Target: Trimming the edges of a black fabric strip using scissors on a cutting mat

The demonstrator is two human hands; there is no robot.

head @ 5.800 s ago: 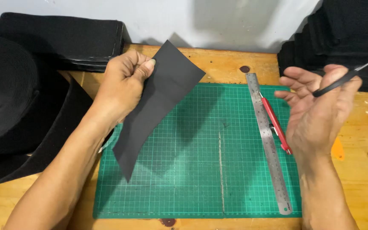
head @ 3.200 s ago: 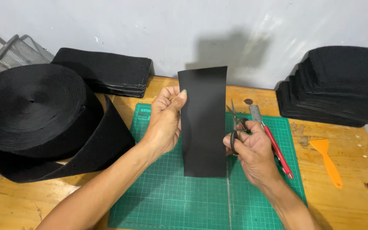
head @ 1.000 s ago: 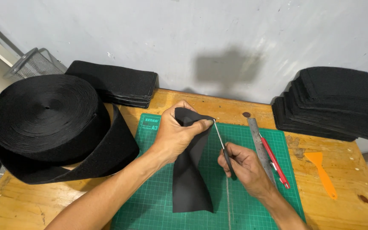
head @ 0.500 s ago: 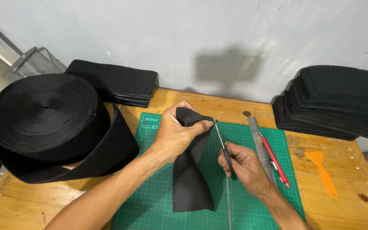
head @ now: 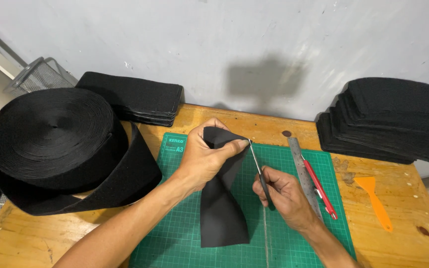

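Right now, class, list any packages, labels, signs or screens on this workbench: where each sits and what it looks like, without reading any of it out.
Printed label: far left corner of the green cutting mat, beside the left hand; a short line of pale lettering on green.
Steel ruler: on the mat's right side, by the right hand; long, silver, with fine scale marks.
No packages, signs or screens show.

Only one printed mark [head: 176, 141] in view: white lettering in a short block on the far left corner of the green cutting mat [head: 175, 233], just left of the left hand [head: 205, 158] and a little beyond its knuckles, well apart from the right hand [head: 281, 191]. Printed in white straight onto the mat, above its grid lines. No packages, signs or screens anywhere else around the hands
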